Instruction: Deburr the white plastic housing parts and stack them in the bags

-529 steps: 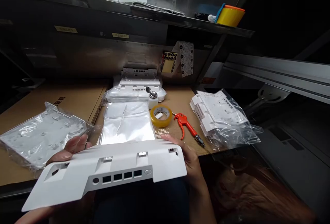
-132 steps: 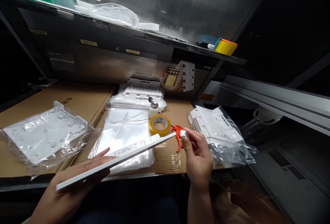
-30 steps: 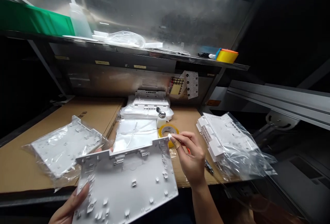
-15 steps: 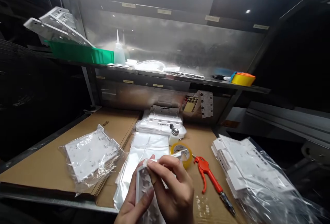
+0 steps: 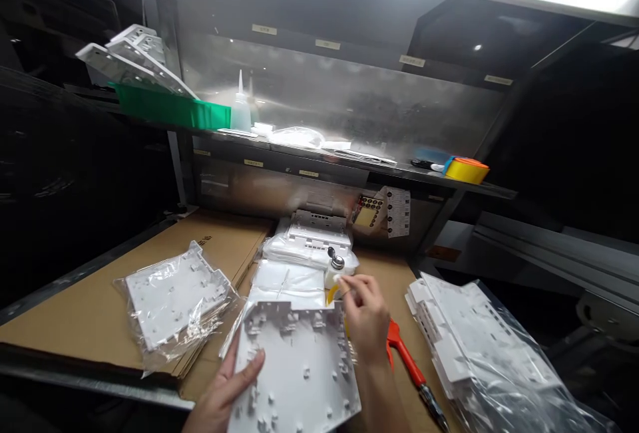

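A white plastic panel (image 5: 294, 366) with small clips and posts faces the camera at the bottom centre. My left hand (image 5: 227, 383) grips its left edge, thumb over the front face. Beside the panel's top right corner, my right hand (image 5: 367, 313) has its thumb and fingertips pinched together; whatever may be between them is too small to make out. Behind that hand are a yellow tape roll (image 5: 333, 292), mostly hidden, and a white bottle with a metal top (image 5: 335, 268). Clear plastic bags (image 5: 287, 280) lie behind the panel.
Bagged white panels lie at left (image 5: 174, 296) and right (image 5: 489, 340). A red air gun (image 5: 407, 353) rests right of my right hand. The metal shelf above holds a green bin (image 5: 174, 108), a dropper bottle (image 5: 241, 114) and a yellow tape measure (image 5: 466, 170).
The white panel has turned from edge-on to face the camera. My right hand has moved off it, up and to the right, while my left hand has shifted left. The view has tilted slightly.
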Demonstrator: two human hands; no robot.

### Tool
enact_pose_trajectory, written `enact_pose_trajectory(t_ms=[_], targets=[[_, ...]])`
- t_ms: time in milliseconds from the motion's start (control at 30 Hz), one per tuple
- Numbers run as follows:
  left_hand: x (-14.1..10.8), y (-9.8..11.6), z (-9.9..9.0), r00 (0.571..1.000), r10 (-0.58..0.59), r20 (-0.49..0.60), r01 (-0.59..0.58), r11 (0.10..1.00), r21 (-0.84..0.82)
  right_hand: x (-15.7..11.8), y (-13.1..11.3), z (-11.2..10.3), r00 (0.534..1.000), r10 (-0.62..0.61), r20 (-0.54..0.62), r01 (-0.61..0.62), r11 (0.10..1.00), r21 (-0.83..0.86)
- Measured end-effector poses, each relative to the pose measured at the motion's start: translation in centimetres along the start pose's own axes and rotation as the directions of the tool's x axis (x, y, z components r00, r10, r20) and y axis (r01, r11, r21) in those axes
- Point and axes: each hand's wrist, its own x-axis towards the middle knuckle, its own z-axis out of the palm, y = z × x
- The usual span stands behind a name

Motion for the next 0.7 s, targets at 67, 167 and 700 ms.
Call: enact_pose_trajectory(t_ms=[67, 167, 700], targets=[[-0.3, 1.8, -0.9, 1.0, -0.001, 0.004, 0.002, 0.999, -0.051, 0.8, 4.0, 1.0, 0.995, 0.089, 0.039, -0.085, 0.992, -0.088], [-0.5, 3.8, -2.2, 0.991, 0.0, 0.136, 0.035, 0.967, -0.253, 0.7, 7.7, 2.3, 0.976, 0.122, 0.178, -0.096, 0.984, -0.152], [0.1, 5.3, -7.6, 0.932, 0.087, 0.352, 0.099, 0.873, -0.477, -5.2, 20.9, -8.8, 0.71, 0.494, 0.501, -0.111, 0.782, -0.614]])
